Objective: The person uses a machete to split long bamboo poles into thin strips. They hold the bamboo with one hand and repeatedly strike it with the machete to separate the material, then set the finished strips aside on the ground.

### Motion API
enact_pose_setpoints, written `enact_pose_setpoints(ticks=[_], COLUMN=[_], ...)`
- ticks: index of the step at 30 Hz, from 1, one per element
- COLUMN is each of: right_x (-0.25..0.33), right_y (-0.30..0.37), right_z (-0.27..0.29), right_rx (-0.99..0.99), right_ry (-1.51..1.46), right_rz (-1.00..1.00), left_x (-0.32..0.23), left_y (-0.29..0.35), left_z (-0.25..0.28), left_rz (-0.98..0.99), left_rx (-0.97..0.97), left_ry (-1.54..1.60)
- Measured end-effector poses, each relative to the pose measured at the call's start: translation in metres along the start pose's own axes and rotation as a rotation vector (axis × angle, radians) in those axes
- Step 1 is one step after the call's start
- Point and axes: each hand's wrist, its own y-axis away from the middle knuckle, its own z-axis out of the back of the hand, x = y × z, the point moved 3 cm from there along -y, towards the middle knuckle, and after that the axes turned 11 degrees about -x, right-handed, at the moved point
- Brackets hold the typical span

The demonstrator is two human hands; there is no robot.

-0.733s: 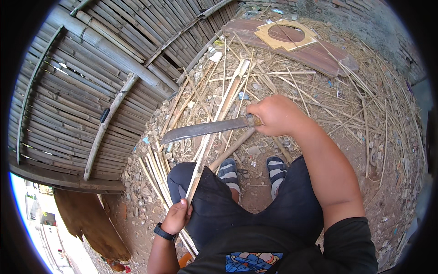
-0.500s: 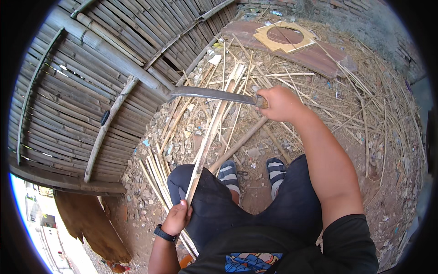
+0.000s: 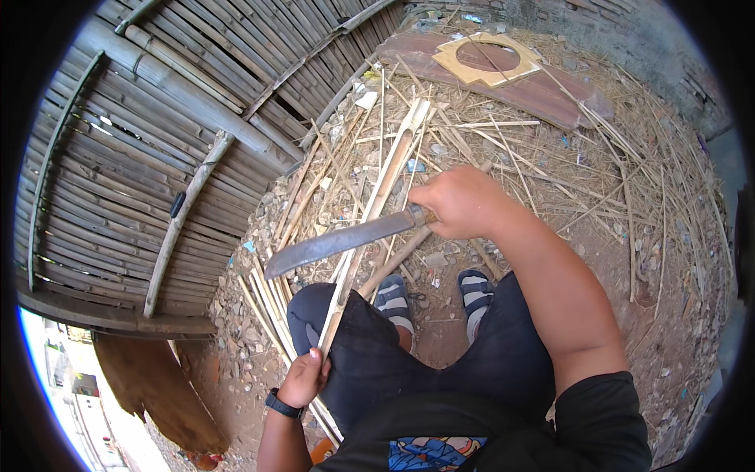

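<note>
My right hand [image 3: 460, 203] is closed round the wooden handle of a machete [image 3: 338, 244]. Its broad dark blade points left and crosses above a long split bamboo strip [image 3: 381, 193]; whether it touches the strip I cannot tell. My left hand [image 3: 305, 379] grips the strip's near end beside my left thigh. From there the strip slants away over my knee, its hollow inner side facing up, to the debris in front of me. More pale split bamboo strips [image 3: 271, 307] lie in a bunch left of my knee.
A bamboo slat wall [image 3: 102, 189] rises on the left. Straw, stones and loose sticks litter the ground beyond my sandalled feet [image 3: 393, 299]. At the back lies a reddish-brown board [image 3: 409, 55] with a yellow cut-out panel [image 3: 452, 63] on it. A round pole [image 3: 405, 256] rests near my feet.
The machete has come nearer to me along the bamboo strip, its tip swinging down toward my left knee. My right hand has moved slightly left and nearer. The left hand stays put.
</note>
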Motion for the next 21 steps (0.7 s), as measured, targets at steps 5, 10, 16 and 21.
enact_pose_setpoints(ticks=[5,10,16,21], right_x=[-0.049,-0.043,-0.071,-0.040], right_y=[0.003,0.003,0.008,0.001], right_z=[-0.003,0.003,0.004,-0.008], right_rx=[-0.115,-0.097,-0.166,-0.207], right_ry=[-0.186,-0.118,-0.260,-0.126], right_rz=[-0.212,-0.218,-0.455,-0.076], left_x=[-0.003,0.004,0.002,0.001], left_y=[0.000,-0.002,-0.004,-0.007], left_z=[-0.006,0.000,0.003,0.006], left_rz=[-0.066,0.002,0.034,0.046], left_rx=[-0.057,-0.012,0.049,0.080], left_ry=[-0.039,0.010,0.047,0.077])
